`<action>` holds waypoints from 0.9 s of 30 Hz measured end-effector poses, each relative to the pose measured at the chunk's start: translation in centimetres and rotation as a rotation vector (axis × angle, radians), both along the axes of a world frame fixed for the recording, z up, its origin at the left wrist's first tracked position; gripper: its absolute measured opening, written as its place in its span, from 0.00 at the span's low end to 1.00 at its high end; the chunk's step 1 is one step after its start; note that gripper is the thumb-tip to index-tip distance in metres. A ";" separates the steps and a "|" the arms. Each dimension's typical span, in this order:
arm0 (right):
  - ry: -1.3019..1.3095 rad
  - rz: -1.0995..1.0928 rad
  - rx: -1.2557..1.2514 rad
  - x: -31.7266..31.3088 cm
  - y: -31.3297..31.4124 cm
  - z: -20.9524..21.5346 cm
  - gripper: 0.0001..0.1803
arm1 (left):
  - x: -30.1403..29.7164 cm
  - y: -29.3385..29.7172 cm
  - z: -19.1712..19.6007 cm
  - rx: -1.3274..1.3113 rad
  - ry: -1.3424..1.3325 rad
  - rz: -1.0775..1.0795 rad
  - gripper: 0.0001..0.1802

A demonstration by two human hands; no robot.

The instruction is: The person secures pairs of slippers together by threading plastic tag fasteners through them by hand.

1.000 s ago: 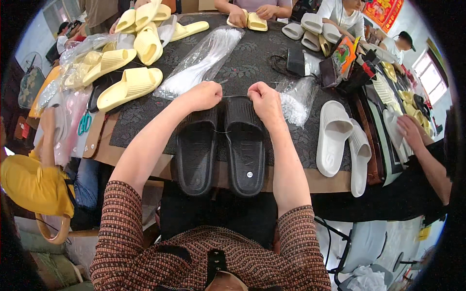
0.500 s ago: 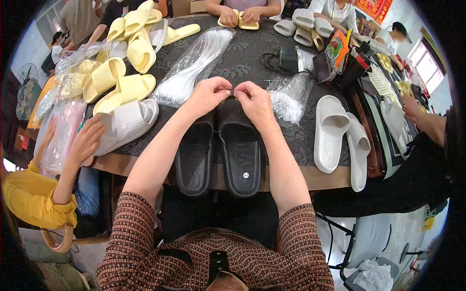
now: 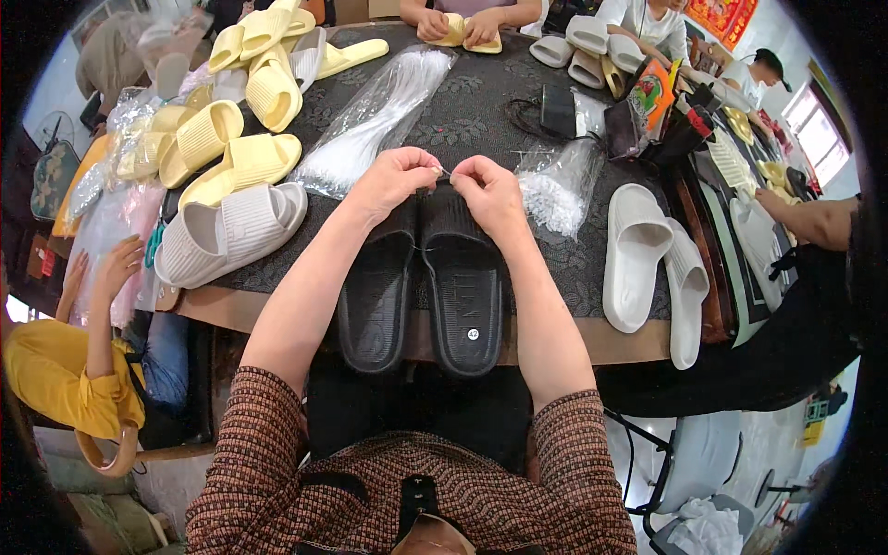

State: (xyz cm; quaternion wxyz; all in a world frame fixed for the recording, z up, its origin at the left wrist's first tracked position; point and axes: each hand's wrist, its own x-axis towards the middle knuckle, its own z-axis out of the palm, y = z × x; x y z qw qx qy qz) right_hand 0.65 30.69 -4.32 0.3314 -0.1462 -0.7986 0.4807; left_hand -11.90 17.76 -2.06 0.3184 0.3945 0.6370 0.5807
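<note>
A pair of black slide slippers lies side by side at the table's near edge, heels toward me and overhanging it slightly. Above their toe ends, my left hand and my right hand meet, each with thumb and forefinger pinched together. A thin strand spans the small gap between the fingertips; its ends are hidden in the pinches. Just beyond my left hand lies a clear bag of long white plastic strands. Beside my right hand is another clear bag with white strands, its bunched white ends toward me.
Grey slippers and yellow slippers lie at left, near a person in a yellow sleeve. A pale grey pair rests at right. Across the table, another person's hands hold yellow slippers. A black box with a cable sits far right.
The yellow-sleeved person's hand has drawn back left from the grey slippers. My hands keep their pinch above the black slippers, and the view has shifted slightly.
</note>
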 end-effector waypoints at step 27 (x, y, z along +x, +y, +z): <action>-0.038 0.085 0.049 0.9 -0.4 0.4 0.03 | -0.3 1.0 -1.6 0.066 0.110 -0.096 0.08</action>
